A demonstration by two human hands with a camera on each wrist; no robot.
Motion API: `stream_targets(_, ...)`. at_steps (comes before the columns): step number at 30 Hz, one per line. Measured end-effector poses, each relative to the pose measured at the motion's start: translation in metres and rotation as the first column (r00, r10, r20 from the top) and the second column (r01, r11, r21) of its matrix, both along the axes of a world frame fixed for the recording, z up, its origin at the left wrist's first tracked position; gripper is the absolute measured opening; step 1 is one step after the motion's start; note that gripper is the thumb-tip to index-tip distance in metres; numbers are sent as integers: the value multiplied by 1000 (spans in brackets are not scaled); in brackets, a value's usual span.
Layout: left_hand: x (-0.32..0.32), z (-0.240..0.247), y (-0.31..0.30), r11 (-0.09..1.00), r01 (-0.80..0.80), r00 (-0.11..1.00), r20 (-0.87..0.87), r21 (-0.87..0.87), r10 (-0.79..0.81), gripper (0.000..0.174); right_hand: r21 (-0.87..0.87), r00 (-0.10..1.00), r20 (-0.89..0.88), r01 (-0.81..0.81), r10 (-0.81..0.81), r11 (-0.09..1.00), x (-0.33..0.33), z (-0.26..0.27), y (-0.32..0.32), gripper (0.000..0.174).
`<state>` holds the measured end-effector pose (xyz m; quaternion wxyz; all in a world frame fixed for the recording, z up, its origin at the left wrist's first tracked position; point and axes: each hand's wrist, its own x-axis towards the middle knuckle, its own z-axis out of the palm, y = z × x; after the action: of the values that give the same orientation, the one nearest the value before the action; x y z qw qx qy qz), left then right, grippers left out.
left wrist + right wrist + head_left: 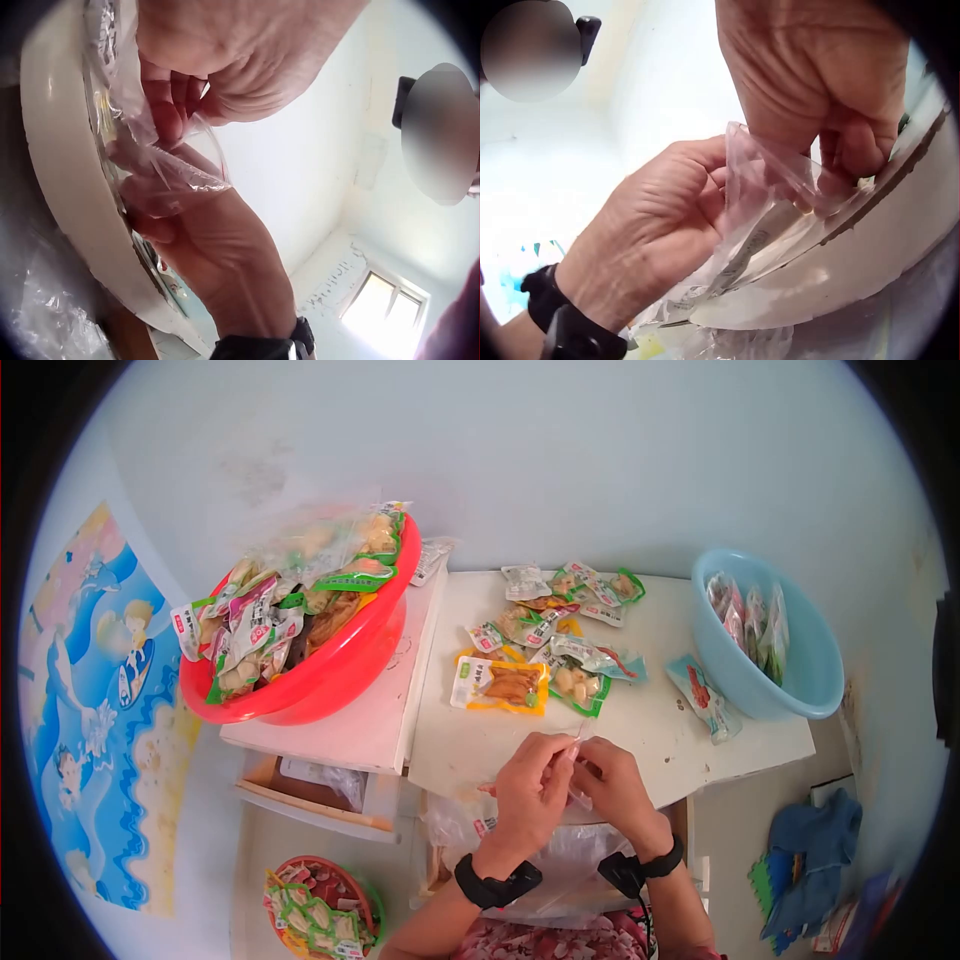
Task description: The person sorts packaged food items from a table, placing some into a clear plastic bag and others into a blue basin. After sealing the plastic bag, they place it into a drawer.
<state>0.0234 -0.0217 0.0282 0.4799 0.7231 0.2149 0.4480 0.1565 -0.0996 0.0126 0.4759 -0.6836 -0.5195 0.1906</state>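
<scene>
Both hands meet at the front edge of the white table [660,750]. Between them is a thin clear plastic bag [742,169], pulled out to a corner in the wrist views. The left hand [530,790] pinches the bag with thumb and fingers. Opposite it, the right hand [622,795] has its fingertips curled on the film, partly hidden behind the plastic in the left wrist view. Just beyond the hands lie a yellow-edged food packet [505,684] and a green-edged packet [580,688], with several more heaped behind them.
A red basin [335,685] heaped with packets stands left. At right are a light blue basin [735,685] holding several packets and a loose blue-and-white packet [705,698]. Clear plastic bags [590,865] fill an open drawer below the hands. A small tub [375,905] of packets stands lower left.
</scene>
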Motion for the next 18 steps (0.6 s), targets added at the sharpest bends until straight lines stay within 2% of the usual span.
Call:
stream_targets(3,10,-11,18,1000,3,998,63,8,-4,13,46,989,-146,41,-33,998,-1,3,1,18)
stream_targets(6,25,3,13,996,70,995,61,51,-73,14,-57,998,-31,52,-54,997,7,-1,-7,18)
stream_targets(9,42,-5,8,981,178,979,86,72,-184,15,30,989,0,146,-146,989,10,-6,-17,17)
stream_targets(10,45,-7,8,976,215,973,73,44,-217,17,44,982,-39,184,-183,982,12,-8,-22,16)
stream_targets(13,40,-5,7,959,280,950,-151,31,-273,18,78,944,-138,313,-300,947,19,-9,-37,16)
stream_targets(15,34,0,4,958,276,944,-209,79,-255,20,99,903,-175,413,-393,905,20,-2,-45,16)
stream_targets(18,22,22,11,946,287,915,-335,153,-224,22,118,891,-216,431,-400,895,27,-10,-56,17)
